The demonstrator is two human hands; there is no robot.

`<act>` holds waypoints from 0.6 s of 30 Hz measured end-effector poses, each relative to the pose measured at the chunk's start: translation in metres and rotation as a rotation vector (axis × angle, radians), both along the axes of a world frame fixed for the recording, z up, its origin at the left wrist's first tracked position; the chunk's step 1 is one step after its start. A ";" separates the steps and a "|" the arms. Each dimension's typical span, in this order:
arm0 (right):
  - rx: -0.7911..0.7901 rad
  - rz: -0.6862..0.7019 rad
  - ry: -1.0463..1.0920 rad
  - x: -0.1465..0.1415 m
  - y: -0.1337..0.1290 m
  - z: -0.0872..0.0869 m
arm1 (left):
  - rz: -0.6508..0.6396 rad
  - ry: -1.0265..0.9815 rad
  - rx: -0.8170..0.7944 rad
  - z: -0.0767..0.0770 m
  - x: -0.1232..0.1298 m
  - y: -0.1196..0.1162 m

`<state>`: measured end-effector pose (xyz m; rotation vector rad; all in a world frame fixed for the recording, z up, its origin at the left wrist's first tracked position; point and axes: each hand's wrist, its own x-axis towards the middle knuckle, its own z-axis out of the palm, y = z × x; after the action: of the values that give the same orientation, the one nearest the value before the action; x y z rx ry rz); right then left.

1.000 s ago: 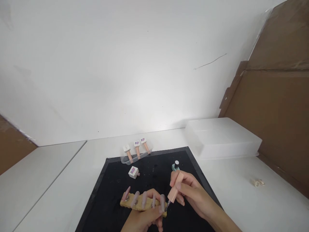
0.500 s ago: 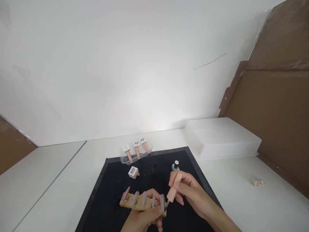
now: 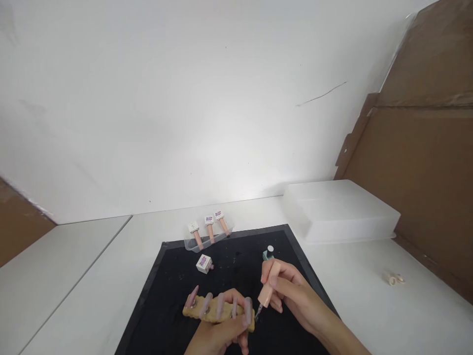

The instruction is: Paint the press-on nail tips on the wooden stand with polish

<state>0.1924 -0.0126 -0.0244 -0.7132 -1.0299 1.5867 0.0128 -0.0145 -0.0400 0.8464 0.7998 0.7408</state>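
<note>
My left hand (image 3: 225, 333) grips a tan, wavy-edged nail stand (image 3: 212, 315) from below and behind. Several long pinkish-grey false nails (image 3: 220, 305) stand up along it on small mounts. Between the thumb and fingers of my right hand (image 3: 290, 288) is a peach nail polish brush cap (image 3: 269, 291), tilted with its bristles down. The brush tip (image 3: 257, 314) is just right of the rightmost nail (image 3: 248, 309), with a narrow gap between them. An uncapped white polish bottle (image 3: 204, 264) lies tipped on the black mat, its neck pointing right.
Three peach-capped bottles (image 3: 210, 229) lean in a clear tray (image 3: 192, 245) at the back of the black mat (image 3: 166, 276). A teal bottle with a black cap (image 3: 269, 253) stands behind my right hand. A white box-like lid (image 3: 342, 209) and small cream rings (image 3: 393, 279) lie to the right.
My right hand has shifted slightly right, taking the brush tip off the end of the rightmost nail. My left hand and the nail stand have barely moved.
</note>
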 end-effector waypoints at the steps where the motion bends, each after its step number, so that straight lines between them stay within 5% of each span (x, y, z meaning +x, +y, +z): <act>1: 0.006 0.000 0.015 0.000 0.000 0.000 | 0.001 0.000 0.001 0.001 0.000 0.000; 18: 0.034 0.007 -0.024 0.001 0.000 -0.001 | 0.027 0.021 0.036 -0.003 0.001 0.000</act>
<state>0.1939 -0.0125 -0.0256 -0.7078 -1.0755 1.5667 0.0141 -0.0142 -0.0429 0.8782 0.8198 0.7734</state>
